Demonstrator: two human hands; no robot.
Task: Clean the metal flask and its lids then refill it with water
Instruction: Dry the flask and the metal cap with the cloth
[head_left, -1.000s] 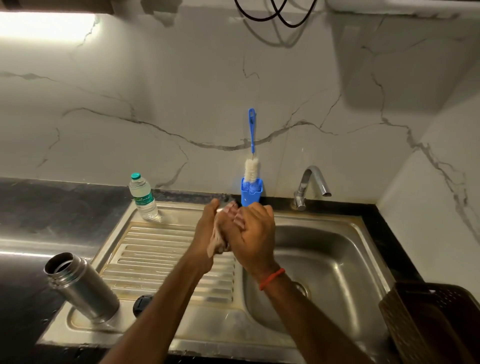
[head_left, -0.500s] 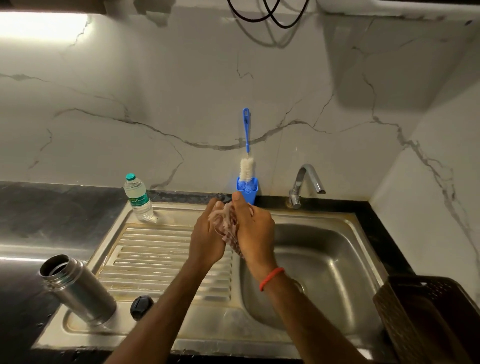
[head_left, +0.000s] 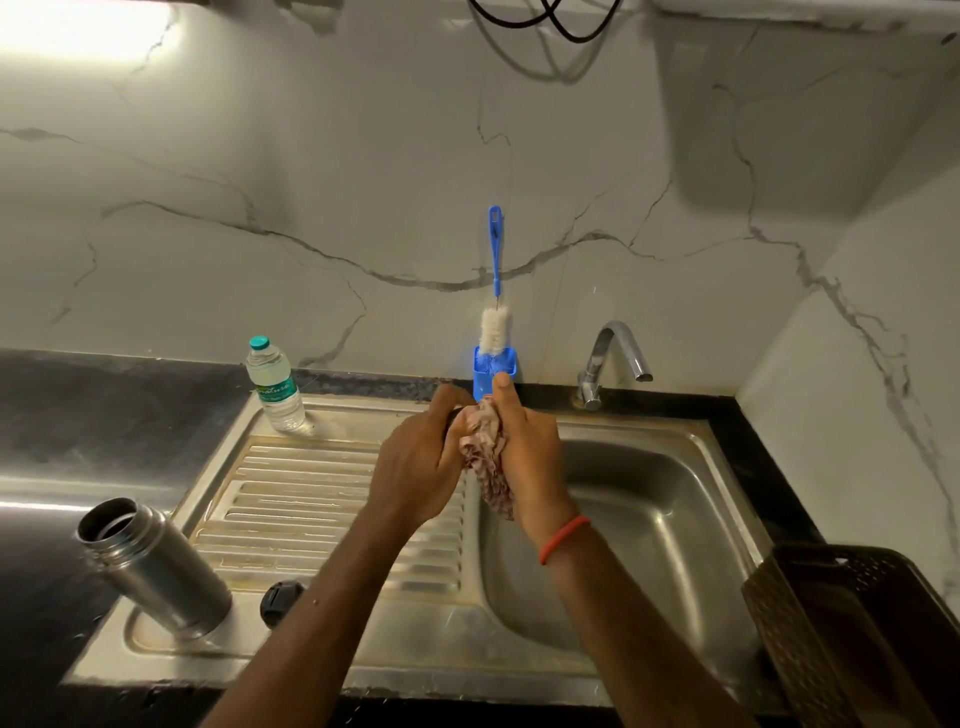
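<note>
Gripping crumpled patterned cloth (head_left: 485, 452) between curled left hand (head_left: 415, 467) and right hand (head_left: 524, 452); cylindrical steel flask (head_left: 156, 566) stands uncapped.

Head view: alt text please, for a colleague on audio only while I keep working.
The left hand and right hand grip a crumpled patterned cloth between them above the steel sink. The metal flask stands open at the drainboard's front left corner, a black lid beside it; a water bottle, blue bottle brush and tap line the back.

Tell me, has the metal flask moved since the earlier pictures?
No. The metal flask keeps its place at the drainboard's left front corner, beside the black lid.
</note>
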